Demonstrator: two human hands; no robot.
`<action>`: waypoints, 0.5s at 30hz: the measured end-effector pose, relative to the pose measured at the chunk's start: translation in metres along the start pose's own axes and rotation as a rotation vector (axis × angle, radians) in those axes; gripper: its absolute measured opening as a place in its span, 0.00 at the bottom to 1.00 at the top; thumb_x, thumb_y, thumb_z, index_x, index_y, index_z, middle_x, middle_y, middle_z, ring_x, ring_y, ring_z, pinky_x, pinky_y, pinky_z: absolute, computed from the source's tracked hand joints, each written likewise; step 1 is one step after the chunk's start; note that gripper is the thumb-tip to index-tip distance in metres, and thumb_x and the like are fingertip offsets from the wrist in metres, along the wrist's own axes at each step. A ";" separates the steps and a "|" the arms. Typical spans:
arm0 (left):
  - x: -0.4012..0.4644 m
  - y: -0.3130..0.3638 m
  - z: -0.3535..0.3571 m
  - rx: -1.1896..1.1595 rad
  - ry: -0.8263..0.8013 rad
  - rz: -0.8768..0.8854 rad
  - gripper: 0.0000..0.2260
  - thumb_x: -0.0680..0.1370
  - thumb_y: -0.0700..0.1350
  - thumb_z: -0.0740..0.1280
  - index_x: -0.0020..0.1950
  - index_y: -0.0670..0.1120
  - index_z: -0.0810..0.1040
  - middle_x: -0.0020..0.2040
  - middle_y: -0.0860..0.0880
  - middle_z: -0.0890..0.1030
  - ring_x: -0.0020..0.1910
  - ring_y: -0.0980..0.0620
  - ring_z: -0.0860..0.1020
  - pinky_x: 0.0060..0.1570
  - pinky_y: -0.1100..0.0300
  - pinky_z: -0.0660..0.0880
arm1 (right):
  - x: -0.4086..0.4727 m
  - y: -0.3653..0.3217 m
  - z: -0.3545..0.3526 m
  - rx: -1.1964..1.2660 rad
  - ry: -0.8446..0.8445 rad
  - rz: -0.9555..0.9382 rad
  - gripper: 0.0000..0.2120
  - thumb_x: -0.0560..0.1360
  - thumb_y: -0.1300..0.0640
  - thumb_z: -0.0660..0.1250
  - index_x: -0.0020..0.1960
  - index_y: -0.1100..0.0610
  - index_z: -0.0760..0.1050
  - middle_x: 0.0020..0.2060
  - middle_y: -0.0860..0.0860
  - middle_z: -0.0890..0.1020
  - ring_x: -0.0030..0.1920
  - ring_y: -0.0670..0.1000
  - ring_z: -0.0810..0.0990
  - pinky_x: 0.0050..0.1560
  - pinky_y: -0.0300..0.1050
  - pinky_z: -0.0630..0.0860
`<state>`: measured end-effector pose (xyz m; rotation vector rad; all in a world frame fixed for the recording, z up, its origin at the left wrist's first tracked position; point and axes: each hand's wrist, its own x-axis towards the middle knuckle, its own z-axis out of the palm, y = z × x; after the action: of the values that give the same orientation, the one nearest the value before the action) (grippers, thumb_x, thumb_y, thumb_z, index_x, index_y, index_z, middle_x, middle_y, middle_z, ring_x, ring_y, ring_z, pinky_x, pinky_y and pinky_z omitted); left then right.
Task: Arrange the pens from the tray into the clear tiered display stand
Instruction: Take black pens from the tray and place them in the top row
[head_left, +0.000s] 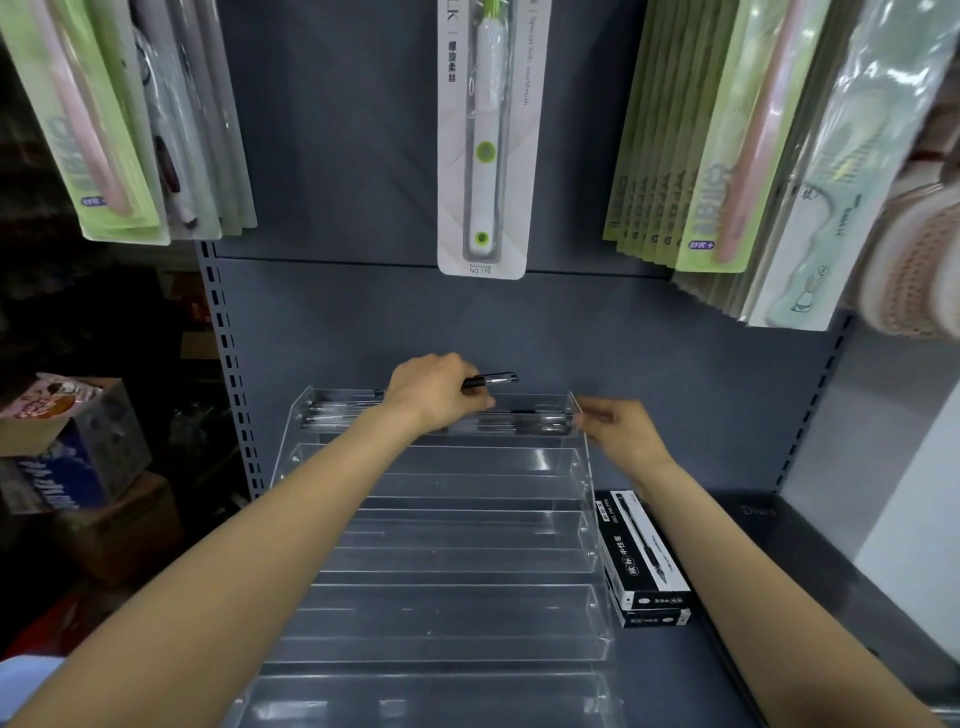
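Observation:
The clear tiered display stand (431, 551) fills the shelf in front of me. Its top tier holds several black pens (524, 422) lying lengthwise. My left hand (434, 391) is over that top tier and grips a black pen (491, 381) whose clip end sticks out to the right. My right hand (621, 428) is at the stand's top right corner, its fingertips touching the side wall. The lower tiers hold nothing that I can see.
Two stacked black-and-white gel pen boxes (641, 558) lie on the grey shelf (753, 587) right of the stand. Packaged toothbrushes (485, 140) hang from the back panel above. Cardboard boxes (78, 441) are stacked at the left, beyond the shelf upright.

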<state>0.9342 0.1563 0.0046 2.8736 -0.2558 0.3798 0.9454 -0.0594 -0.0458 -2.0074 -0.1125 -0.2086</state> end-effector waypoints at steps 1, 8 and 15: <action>0.000 0.000 0.002 -0.012 -0.002 0.024 0.12 0.78 0.54 0.61 0.40 0.49 0.76 0.40 0.50 0.78 0.41 0.49 0.76 0.39 0.58 0.69 | 0.000 0.000 0.000 0.007 0.002 0.007 0.14 0.76 0.64 0.65 0.62 0.61 0.77 0.56 0.56 0.81 0.60 0.55 0.78 0.68 0.53 0.70; 0.007 0.014 0.012 -0.170 -0.183 0.201 0.19 0.82 0.39 0.53 0.73 0.43 0.64 0.61 0.43 0.65 0.63 0.47 0.64 0.67 0.62 0.58 | -0.002 0.000 0.001 0.022 0.005 0.036 0.17 0.76 0.62 0.66 0.65 0.61 0.74 0.59 0.56 0.80 0.62 0.54 0.77 0.69 0.51 0.69; 0.024 0.021 0.027 -0.229 -0.028 0.173 0.08 0.77 0.34 0.64 0.53 0.43 0.79 0.53 0.44 0.80 0.50 0.50 0.77 0.53 0.61 0.73 | -0.005 -0.002 0.001 0.016 0.001 0.030 0.16 0.77 0.63 0.65 0.64 0.59 0.75 0.58 0.55 0.80 0.62 0.53 0.77 0.68 0.51 0.70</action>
<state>0.9593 0.1262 -0.0097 2.6407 -0.5203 0.3177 0.9403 -0.0578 -0.0449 -1.9921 -0.0828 -0.1885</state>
